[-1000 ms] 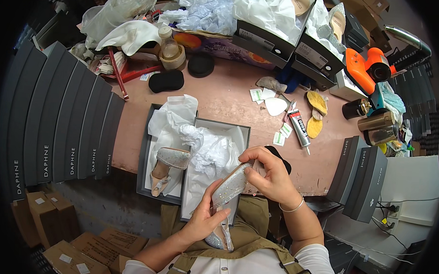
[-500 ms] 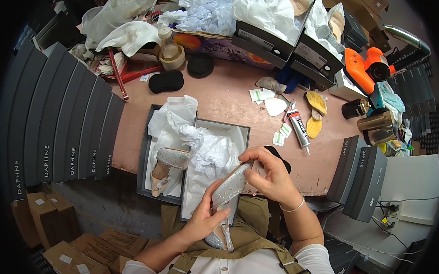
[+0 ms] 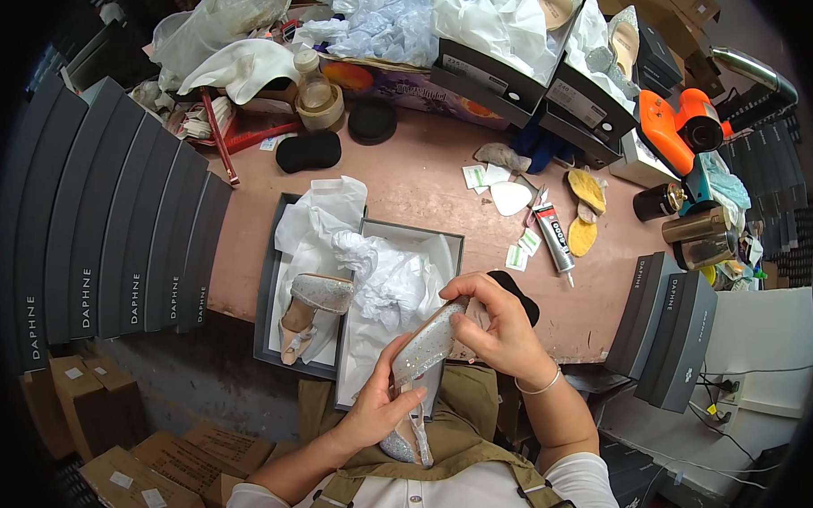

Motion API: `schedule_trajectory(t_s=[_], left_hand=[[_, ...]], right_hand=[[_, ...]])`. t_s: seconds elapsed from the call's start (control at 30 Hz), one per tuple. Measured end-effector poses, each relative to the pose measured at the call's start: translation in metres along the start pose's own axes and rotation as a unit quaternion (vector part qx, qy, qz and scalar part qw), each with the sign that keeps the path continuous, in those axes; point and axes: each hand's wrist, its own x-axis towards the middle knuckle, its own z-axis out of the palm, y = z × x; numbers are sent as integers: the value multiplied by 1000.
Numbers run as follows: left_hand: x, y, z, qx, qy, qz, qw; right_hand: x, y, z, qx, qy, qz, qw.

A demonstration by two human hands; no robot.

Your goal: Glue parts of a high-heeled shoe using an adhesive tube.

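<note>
Between my hands is a silver glitter shoe [image 3: 427,346], tilted over the front edge of the shoe box. My left hand [image 3: 381,404] is wrapped round its lower middle, fingers closed. At the upper end, my right hand [image 3: 489,320] grips the toe between thumb and fingers. The shoe's heel end, with a clear strap, points down towards my apron. A matching shoe [image 3: 320,296] lies in the left half of the open grey shoe box [image 3: 262,325]. Crumpled white tissue paper [image 3: 389,285] fills much of the right half.
Grey shoe boxes [image 3: 112,217] stand stacked at left, with more boxes [image 3: 664,326] at right. A glue tube [image 3: 553,237], yellow pads [image 3: 583,211] and a white pad [image 3: 510,198] lie right of centre. An orange heat gun [image 3: 666,129] rests at the far right.
My right thumb and fingers have shifted very slightly on the toe. Otherwise the hands, shoe and box look the same.
</note>
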Motion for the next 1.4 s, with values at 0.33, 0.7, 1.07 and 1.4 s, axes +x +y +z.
schedule_trajectory(t_s=[0.33,0.7,1.07,1.4], left_hand=[[12,-12,-14,-59,30,-58,996],[26,-2,-38,-102,-107,-110,983],[33,-6,-41,-83,-127,-172,973],[33,-7,-33,-120,-93,-186,971]], right_hand=[[-10,11,-13,176,115,-24,977],[-7,38,-14,197,131,17,971],[-9,48,-6,184,117,48,975],[-11,28,9,-51,167,-111,978]])
